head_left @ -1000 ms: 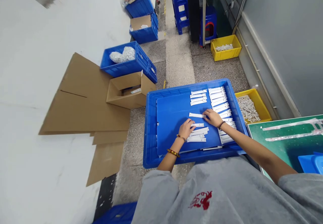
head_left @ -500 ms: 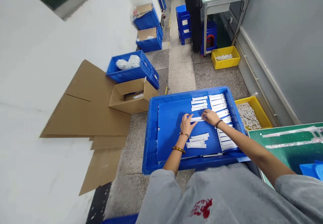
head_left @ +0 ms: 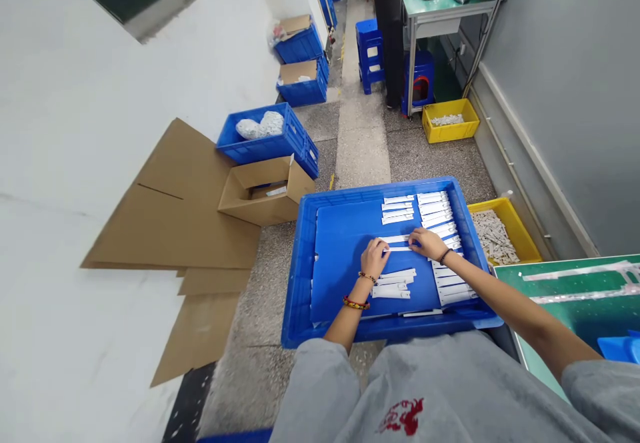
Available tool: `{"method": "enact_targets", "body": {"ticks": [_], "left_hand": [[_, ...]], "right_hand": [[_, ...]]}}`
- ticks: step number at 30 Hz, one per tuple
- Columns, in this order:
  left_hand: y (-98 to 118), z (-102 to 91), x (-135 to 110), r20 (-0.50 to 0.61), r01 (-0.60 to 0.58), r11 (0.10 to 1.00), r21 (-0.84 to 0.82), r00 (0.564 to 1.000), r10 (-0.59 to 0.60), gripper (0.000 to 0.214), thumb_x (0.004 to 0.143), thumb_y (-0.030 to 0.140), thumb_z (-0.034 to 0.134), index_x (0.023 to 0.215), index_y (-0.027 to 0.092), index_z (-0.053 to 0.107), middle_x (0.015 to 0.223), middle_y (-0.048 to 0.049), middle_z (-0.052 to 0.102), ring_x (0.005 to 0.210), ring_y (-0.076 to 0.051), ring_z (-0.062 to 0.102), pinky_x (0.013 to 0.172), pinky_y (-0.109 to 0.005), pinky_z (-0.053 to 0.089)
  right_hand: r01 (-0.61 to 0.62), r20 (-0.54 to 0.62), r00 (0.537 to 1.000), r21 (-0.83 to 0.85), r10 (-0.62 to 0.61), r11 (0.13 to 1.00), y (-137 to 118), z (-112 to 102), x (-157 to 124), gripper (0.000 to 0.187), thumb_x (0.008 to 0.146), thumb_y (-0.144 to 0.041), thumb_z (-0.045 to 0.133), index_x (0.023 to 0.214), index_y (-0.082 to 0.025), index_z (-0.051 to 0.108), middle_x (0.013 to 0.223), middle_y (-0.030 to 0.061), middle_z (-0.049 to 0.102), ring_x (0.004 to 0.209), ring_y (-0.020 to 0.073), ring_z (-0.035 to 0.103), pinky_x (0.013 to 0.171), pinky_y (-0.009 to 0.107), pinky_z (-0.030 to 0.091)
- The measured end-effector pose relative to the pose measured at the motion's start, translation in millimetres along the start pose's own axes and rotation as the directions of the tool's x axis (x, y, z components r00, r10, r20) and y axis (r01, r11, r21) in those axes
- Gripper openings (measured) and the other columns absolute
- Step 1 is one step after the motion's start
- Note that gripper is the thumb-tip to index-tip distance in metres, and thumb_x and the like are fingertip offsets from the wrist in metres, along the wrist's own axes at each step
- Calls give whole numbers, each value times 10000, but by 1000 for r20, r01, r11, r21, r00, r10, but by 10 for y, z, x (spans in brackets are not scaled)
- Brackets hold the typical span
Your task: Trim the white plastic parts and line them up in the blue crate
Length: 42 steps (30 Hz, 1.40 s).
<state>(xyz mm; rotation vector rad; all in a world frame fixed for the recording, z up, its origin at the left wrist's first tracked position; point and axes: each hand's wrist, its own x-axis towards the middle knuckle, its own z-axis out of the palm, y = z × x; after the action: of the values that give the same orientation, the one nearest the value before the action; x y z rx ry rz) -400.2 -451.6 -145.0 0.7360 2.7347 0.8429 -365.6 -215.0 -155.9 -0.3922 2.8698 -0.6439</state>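
My left hand (head_left: 375,258) pinches the left end of a narrow white strip (head_left: 399,249) over the blue tray (head_left: 330,196). At the strip's right end, the fingers of my right hand (head_left: 426,242) are closed on it. Just beyond it lies another white strip (head_left: 394,238). Several more strips form a far group (head_left: 398,210) and a near group (head_left: 393,285), the near one close to my left wrist. Along the tray's right side runs a long column of white strips (head_left: 453,280), partly covered by my right wrist.
Yellow bins (head_left: 529,243) of small white pieces stand right of the tray and farther back (head_left: 475,126). A green table (head_left: 560,283) is at the right. Leftward are an open cardboard box (head_left: 240,206), flat cardboard and blue crates (head_left: 255,153). A person (head_left: 393,36) stands by the far bench.
My hands have come slightly nearer to me with a strip between them, and my left fingers have closed on its end. A strip now lies uncovered beyond. The view has shifted slightly.
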Motion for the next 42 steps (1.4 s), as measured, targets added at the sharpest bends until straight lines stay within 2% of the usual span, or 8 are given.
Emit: {"method": "enact_targets", "body": {"ticks": [4, 7, 11, 13, 20, 25, 30, 42], "left_hand": [[-28, -10, -16, 50, -12, 1000, -2, 999, 12, 125, 784, 207, 773, 811, 216, 651, 955, -13, 612, 962, -177, 595, 844, -292, 514], [-66, 2, 3, 34, 30, 999, -16, 999, -30, 89, 811, 190, 736, 837, 214, 655, 991, -22, 598, 993, -185, 607, 843, -294, 517], [-148, 62, 96, -26, 140, 988, -59, 990, -142, 342, 795, 179, 738, 1118, 201, 627, 1186, -77, 532, 924, -175, 631, 836, -331, 544], [-186, 95, 159, -33, 173, 981, -92, 984, -176, 452, 772, 155, 746, 1195, 192, 594, 1195, -81, 518, 834, -138, 628, 848, -341, 555], [-148, 52, 335, -55, 177, 971, -159, 981, -188, 457, 701, 11, 695, 1110, 201, 620, 1050, -24, 541, 712, -81, 611, 791, -288, 589], [-140, 73, 428, -67, 208, 962, -174, 973, -222, 431, 715, 7, 664, 1099, 198, 621, 1087, -41, 553, 730, -85, 629, 768, -261, 586], [-163, 124, 467, -40, 256, 948, -188, 963, -268, 425, 725, 14, 667, 1118, 169, 620, 1166, -74, 547, 757, -97, 641, 835, -285, 570], [-198, 144, 477, -33, 269, 936, -226, 958, -284, 414, 724, 16, 655, 1106, 171, 620, 1132, -54, 545, 769, -103, 625, 845, -284, 540]], "right_hand": [[-14, -16, 1000, 3, 14, 1000, -101, 88, -89, 214, 961, -345, 623, 1052, -153, 647, 1078, 57, 653, 983, 189, 633, 862, 393, 551], [-41, -52, 998, 2, 41, 999, -147, 107, -110, 195, 961, -319, 619, 1063, -154, 642, 1106, 62, 642, 1019, 199, 621, 880, 403, 545], [-81, -103, 991, 15, 82, 997, -129, 89, -32, 262, 952, -291, 626, 1178, -159, 609, 1244, 89, 594, 1131, 234, 582, 948, 445, 520], [-88, -109, 990, 25, 90, 996, -105, 85, 27, 287, 950, -282, 628, 1210, -164, 599, 1272, 94, 582, 1150, 239, 574, 970, 454, 510], [-82, -129, 988, 12, 83, 997, -87, 65, 170, 233, 923, -276, 664, 1119, -153, 636, 1151, 74, 636, 1051, 213, 616, 915, 418, 530], [-79, -160, 984, 2, 78, 997, -37, 41, 255, 214, 886, -203, 666, 1093, -154, 645, 1145, 84, 641, 1062, 224, 620, 931, 395, 518], [-89, -154, 984, 26, 92, 996, -28, 32, 270, 234, 850, -144, 639, 1077, -196, 659, 1140, 105, 638, 1068, 263, 629, 948, 374, 509], [-99, -149, 983, 70, 108, 993, -16, 73, 285, 258, 832, -150, 612, 1084, -187, 659, 1149, 119, 618, 1089, 269, 617, 963, 368, 492]]}}
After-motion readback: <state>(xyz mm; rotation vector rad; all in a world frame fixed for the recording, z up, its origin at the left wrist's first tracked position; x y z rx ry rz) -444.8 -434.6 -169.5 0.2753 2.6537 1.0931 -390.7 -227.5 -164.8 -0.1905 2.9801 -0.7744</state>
